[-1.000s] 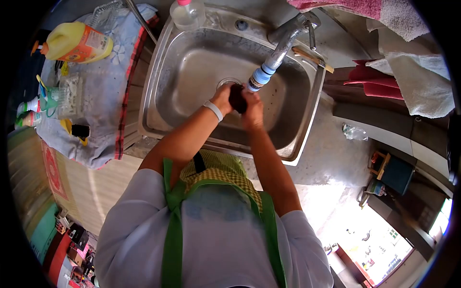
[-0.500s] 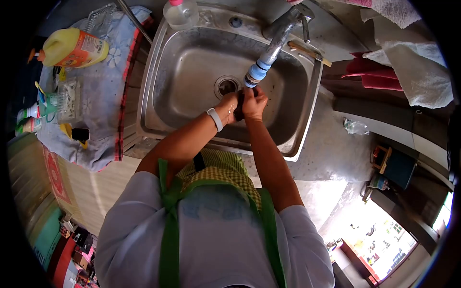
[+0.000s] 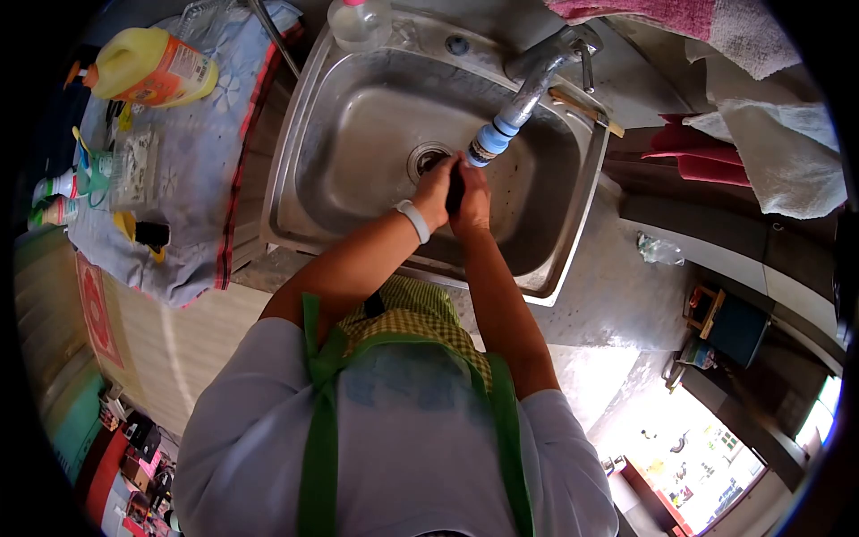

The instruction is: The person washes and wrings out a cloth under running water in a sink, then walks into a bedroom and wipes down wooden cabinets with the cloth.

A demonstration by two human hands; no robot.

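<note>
Over the steel sink (image 3: 358, 116), my left hand (image 3: 435, 193) and my right hand (image 3: 473, 199) are side by side, closed around a small dark object (image 3: 455, 188). Fingers cover most of this object, so its kind cannot be made out. Just above my right fingertips is the blue end piece (image 3: 489, 143) of the metal faucet (image 3: 530, 94). The drain (image 3: 428, 161) lies partly behind my left hand. A pale band (image 3: 413, 220) circles my left wrist.
Left of the sink, a cloth-covered surface (image 3: 201, 161) carries a yellow pump bottle (image 3: 161, 70) and a clear plastic box (image 3: 136, 170). A clear bottle (image 3: 360, 25) stands on the sink's back corner. Towels (image 3: 778, 157) hang at right; a crumpled plastic bag (image 3: 660, 250) lies below them.
My hands have drawn closer together, and the right fingers have shifted from a raised pinch to lie along the dark object. The whole view has tilted slightly.
</note>
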